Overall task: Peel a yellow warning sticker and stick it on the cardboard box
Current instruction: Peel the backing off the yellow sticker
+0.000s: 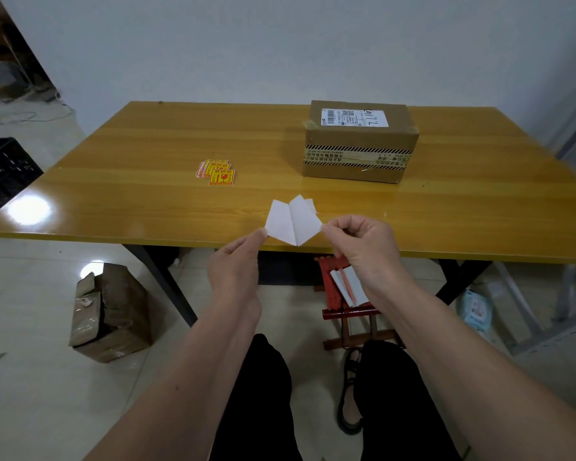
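Above the table's [147, 207] near edge, both hands, left [236, 264] and right [363, 247], pinch opposite corners of a white sheet [291, 222].

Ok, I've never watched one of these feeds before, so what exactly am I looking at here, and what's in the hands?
There is no machine here: a person works with bare hands, and the one picture comes from a camera on their head, looking forward and down. The left hand and right hand each pinch one side of a white sheet, which shows only white faces and seems to be splitting into two layers; no print is visible from here. On the yellow table lie a small pile of yellow warning stickers to the left and a taped cardboard box with a shipping label further back on the right. The dark shapes at the bottom are the person's legs.
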Demonstrator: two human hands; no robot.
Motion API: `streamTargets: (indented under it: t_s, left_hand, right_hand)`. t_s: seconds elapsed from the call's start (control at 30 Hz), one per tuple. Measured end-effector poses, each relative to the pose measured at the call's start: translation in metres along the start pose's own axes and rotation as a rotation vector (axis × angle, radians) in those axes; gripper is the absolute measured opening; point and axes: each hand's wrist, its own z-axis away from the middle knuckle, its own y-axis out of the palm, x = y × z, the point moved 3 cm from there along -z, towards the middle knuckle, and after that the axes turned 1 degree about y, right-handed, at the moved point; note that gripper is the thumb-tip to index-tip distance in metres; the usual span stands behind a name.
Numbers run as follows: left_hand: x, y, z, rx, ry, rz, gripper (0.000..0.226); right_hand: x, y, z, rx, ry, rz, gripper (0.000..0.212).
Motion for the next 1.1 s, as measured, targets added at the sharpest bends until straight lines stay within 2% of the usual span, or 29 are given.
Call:
streamTargets:
  t_s: [0.3, 0.53, 0.6, 0.73, 0.87, 0.97, 1.1]
  left_hand:
    - [-0.004, -0.002, -0.020, -0.075, -0.057, 0.059, 0.016]
    - [-0.002, 0.001, -0.038, -0.146, -0.035, 0.053, 0.015]
    - [-0.002, 0.003, -0.041, -0.132, -0.013, 0.043, 0.013]
    - [-0.002, 0.008, -0.047, -0.118, 0.075, -0.014, 0.008]
    - [-0.001, 0.011, -0.054, -0.122, 0.125, -0.045, 0.003]
    - [-0.002, 0.012, -0.058, -0.135, 0.135, -0.057, 0.003]
    - [-0.003, 0.014, -0.059, -0.134, 0.122, -0.072, 0.003]
  right_hand:
    - [-0.013, -0.005, -0.024, -0.068, 0.036, -0.006, 0.019]
    - [-0.020, -0.006, -0.050, -0.123, 0.010, 0.070, 0.010]
    - [-0.020, -0.004, -0.059, -0.147, -0.061, 0.180, 0.010]
    - [-0.020, 0.013, -0.083, -0.144, -0.309, 0.631, 0.009]
    - [-0.025, 0.029, -0.103, -0.095, -0.369, 0.963, 0.010]
    - [-0.031, 0.035, -0.114, -0.080, -0.322, 0.998, 0.016]
    - [-0.032, 0.034, -0.115, -0.049, -0.232, 0.921, 0.016]
